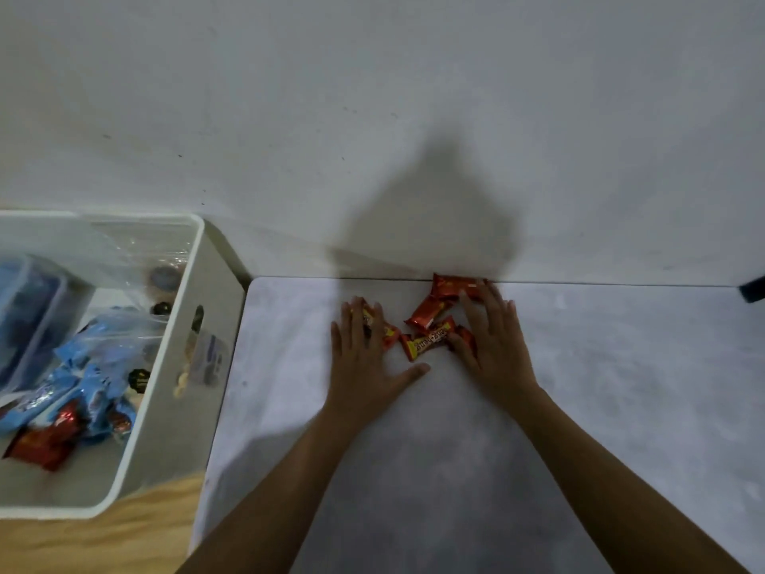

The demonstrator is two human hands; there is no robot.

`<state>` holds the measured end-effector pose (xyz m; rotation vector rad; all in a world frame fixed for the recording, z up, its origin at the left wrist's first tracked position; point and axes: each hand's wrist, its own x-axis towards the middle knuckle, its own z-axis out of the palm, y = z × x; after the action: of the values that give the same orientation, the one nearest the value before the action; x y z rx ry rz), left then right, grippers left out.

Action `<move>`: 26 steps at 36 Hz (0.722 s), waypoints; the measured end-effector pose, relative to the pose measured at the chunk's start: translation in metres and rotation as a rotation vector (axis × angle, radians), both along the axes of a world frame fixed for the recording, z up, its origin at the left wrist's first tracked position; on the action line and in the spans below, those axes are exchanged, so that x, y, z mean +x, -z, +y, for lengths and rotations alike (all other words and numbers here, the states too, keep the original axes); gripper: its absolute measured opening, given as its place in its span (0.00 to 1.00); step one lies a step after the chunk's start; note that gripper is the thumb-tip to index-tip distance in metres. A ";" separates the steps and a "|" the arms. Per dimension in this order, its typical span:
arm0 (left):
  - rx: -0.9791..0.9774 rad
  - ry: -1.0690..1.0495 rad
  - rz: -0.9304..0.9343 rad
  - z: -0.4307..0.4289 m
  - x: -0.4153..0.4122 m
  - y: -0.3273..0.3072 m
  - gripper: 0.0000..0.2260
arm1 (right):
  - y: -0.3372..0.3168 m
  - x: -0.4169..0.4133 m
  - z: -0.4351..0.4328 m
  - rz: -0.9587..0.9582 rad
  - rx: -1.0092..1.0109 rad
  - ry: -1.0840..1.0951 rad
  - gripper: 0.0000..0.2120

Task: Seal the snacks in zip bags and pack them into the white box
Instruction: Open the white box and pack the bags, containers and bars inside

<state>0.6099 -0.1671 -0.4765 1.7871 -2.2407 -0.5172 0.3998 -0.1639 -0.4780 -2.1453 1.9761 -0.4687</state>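
Observation:
Several small orange-red wrapped snacks (428, 325) lie in a loose cluster near the far edge of the grey table (455, 449), close to the wall. My left hand (364, 358) lies flat, palm down, on the cluster's left side, its fingers over one snack. My right hand (494, 341) lies flat on the right side, fingers spread over another snack. The white box (165, 391) stands at the left. It holds clear zip bags with blue-wrapped snacks (82, 387) and a red-wrapped pack (45, 443).
A white wall (372, 118) rises right behind the table's far edge. A wooden surface (124, 540) shows under the box at the bottom left. A dark object (753, 290) pokes in at the far right edge.

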 end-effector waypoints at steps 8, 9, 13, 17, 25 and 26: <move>-0.107 0.093 -0.003 -0.020 -0.030 0.009 0.46 | 0.006 -0.008 -0.020 -0.080 -0.071 -0.102 0.24; -0.112 0.109 -0.003 -0.021 -0.032 0.010 0.45 | 0.006 -0.008 -0.021 -0.072 -0.073 -0.112 0.24; -0.153 0.177 -0.025 -0.026 -0.035 0.016 0.35 | 0.007 -0.008 -0.023 -0.013 -0.085 -0.125 0.22; -0.245 0.190 -0.038 -0.031 -0.030 0.020 0.28 | 0.004 -0.006 -0.025 0.037 -0.126 -0.074 0.20; -0.447 0.184 -0.152 -0.031 -0.019 0.016 0.23 | 0.005 -0.002 -0.018 0.029 -0.213 -0.045 0.17; -0.452 0.184 -0.159 -0.031 -0.020 0.015 0.23 | 0.006 -0.002 -0.017 0.060 -0.231 -0.040 0.16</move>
<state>0.5897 -0.1985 -0.4913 1.4436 -2.3950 0.1069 0.3980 -0.1811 -0.4841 -2.3558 1.9919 -0.6631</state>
